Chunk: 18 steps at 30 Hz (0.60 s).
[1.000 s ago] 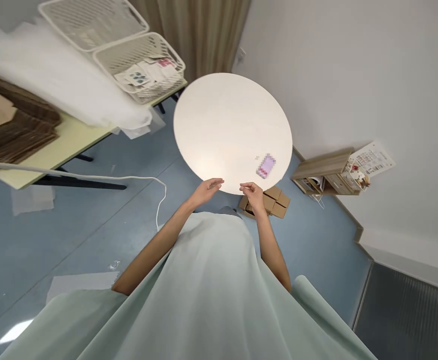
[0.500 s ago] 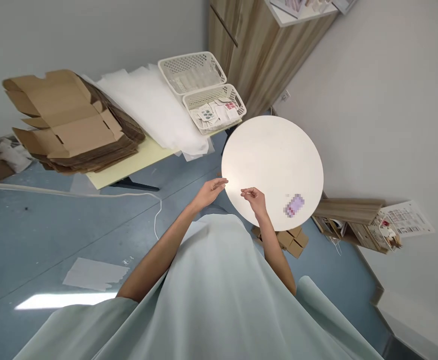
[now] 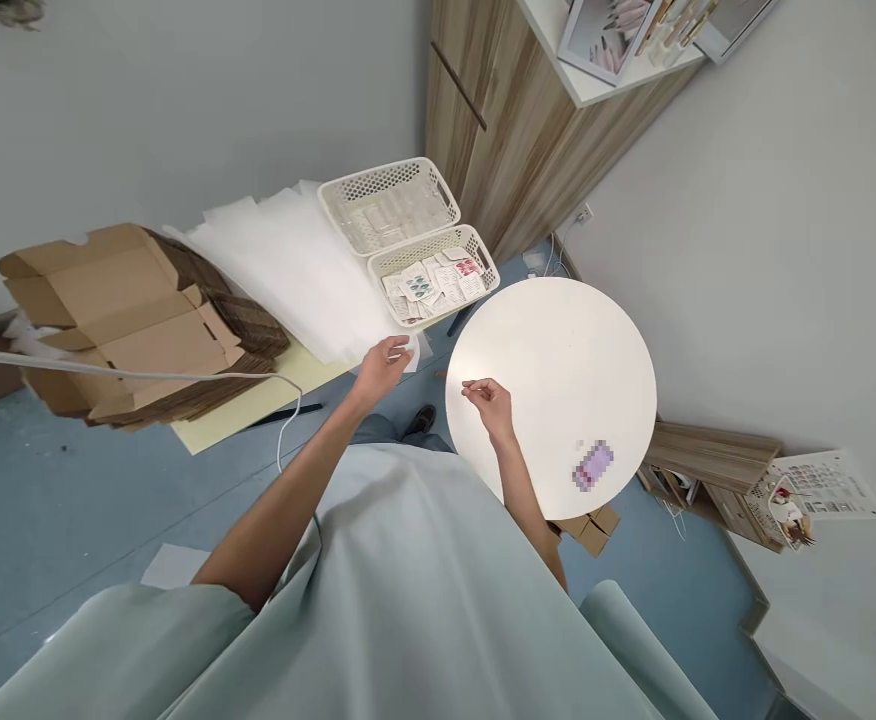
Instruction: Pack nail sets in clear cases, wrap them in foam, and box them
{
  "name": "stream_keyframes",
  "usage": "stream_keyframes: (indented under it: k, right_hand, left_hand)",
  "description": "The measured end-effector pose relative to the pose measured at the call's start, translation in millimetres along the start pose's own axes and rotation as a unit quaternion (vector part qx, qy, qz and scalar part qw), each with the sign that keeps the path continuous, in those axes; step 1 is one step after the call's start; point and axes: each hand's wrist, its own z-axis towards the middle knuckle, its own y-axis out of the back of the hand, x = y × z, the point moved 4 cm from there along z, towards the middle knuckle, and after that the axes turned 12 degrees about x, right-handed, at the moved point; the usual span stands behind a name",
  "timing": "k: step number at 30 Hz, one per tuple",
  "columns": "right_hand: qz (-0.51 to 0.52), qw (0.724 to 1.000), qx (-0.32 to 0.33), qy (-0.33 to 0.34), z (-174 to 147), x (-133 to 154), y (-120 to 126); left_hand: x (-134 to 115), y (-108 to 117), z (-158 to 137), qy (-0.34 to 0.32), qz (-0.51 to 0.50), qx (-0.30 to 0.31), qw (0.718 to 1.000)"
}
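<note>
My left hand (image 3: 382,370) is over the right end of the long yellow table, beside the stack of thin white sheets (image 3: 299,275). Its fingers are loosely stretched, and I cannot tell whether the tips touch the sheets. Just beyond it stands a white basket (image 3: 490,284) with many small cards (image 3: 438,285) showing green and red designs. Over the left side of the round white table (image 3: 550,340) hovers my right hand (image 3: 492,405), fingers half bent with a small gap at the thumb. Nothing shows in either hand.
Flattened cardboard boxes (image 3: 138,310) are stacked on the yellow table's left part. A second white basket (image 3: 385,205) stands behind the first. A blurred purple object (image 3: 593,466) lies on the round table. A white cable (image 3: 183,376) hangs at the left; a wooden cabinet (image 3: 509,130) stands behind.
My left hand has moved left, away from the round table's edge to the white sheets. My right hand has shifted slightly left. The view has tilted up and turned a little.
</note>
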Motion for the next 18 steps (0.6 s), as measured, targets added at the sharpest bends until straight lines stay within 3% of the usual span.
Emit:
stream_keyframes:
  k: [6, 11, 18]
  right_hand:
    - [0.006, 0.998, -0.054, -0.022, 5, 17, -9]
    - [0.009, 0.991, -0.127, -0.040, -3, 30, -13]
    - [0.017, 0.971, -0.230, -0.062, -30, 38, -23]
  left_hand:
    - [-15, 13, 88, -0.021, 0.159, 0.002, 0.987]
    - [-24, 16, 159, -0.042, 0.273, 0.068, 0.959]
    - [-19, 13, 209, -0.016, 0.420, 0.148, 0.895]
